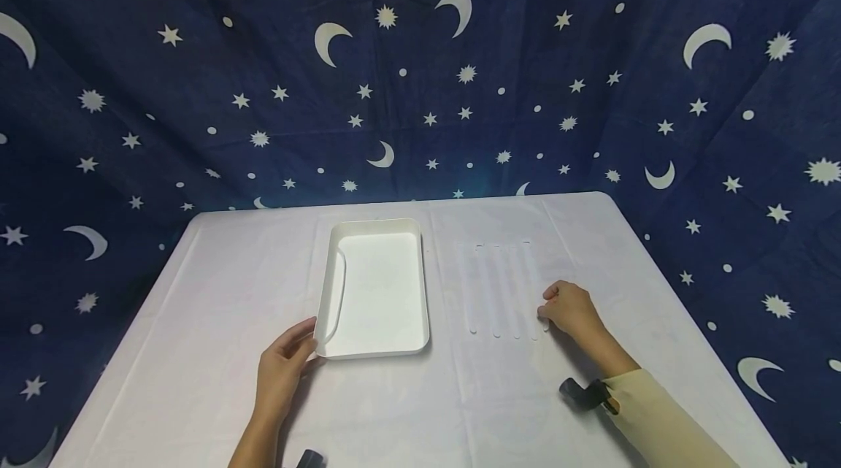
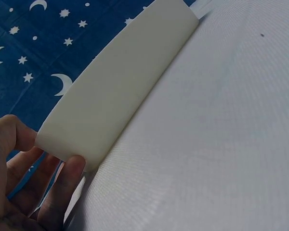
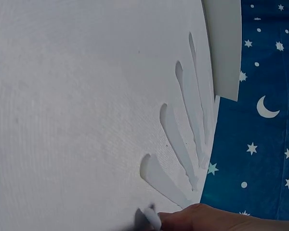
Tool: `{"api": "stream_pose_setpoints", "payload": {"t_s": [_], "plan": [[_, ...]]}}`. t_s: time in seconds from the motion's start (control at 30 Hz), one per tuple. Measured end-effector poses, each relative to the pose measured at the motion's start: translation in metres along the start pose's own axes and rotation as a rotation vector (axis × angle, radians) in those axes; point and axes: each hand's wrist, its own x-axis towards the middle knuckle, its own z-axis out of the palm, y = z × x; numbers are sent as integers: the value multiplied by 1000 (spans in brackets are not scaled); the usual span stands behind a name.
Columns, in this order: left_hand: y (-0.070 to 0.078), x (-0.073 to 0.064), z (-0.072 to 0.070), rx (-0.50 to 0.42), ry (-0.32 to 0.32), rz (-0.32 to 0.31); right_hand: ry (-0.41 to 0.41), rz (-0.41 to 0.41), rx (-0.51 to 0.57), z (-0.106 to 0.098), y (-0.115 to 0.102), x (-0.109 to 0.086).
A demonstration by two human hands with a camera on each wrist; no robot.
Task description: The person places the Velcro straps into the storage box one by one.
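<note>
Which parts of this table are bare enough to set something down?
The white-clothed table is free left of the shallow white rectangular tray and, nearer, between the left hand and right hand. The tray's middle is bare. Where long, thin white strips lie beside the right hand, it is crowded.

The person's two arms, extended forward. Left hand [image 1: 284,362]: thumb and fingers bent in a grip, the left forearm [image 1: 255,442] bare where visible. Right hand [image 1: 573,309]: fingers curled, tips pinching, the sleeved right forearm [image 1: 663,417] slanting inward from the person's right.
</note>
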Motion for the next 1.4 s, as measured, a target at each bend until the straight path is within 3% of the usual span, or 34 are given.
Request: {"api": "stream_pose_setpoints", "payload": {"t_s": [0.17,0.43,0.53,0.9,1.23,1.4], "plan": [[0,0,-1,-4,-13,-2,-61,-3,50,-4,4,5],[-1,1,-1,-43,-24,-9,-346,105,461,-17,17,16],[-2,1,-1,-37,-20,-5,-423,130,567,-21,21,18],[-3,2,0,-23,-9,-6,-499,157,714,-30,23,20],[-4,3,-1,-38,-14,-2,-492,142,730,-38,16,22],[-4,3,-1,-53,-24,-7,-526,134,776,-43,15,24]]}}
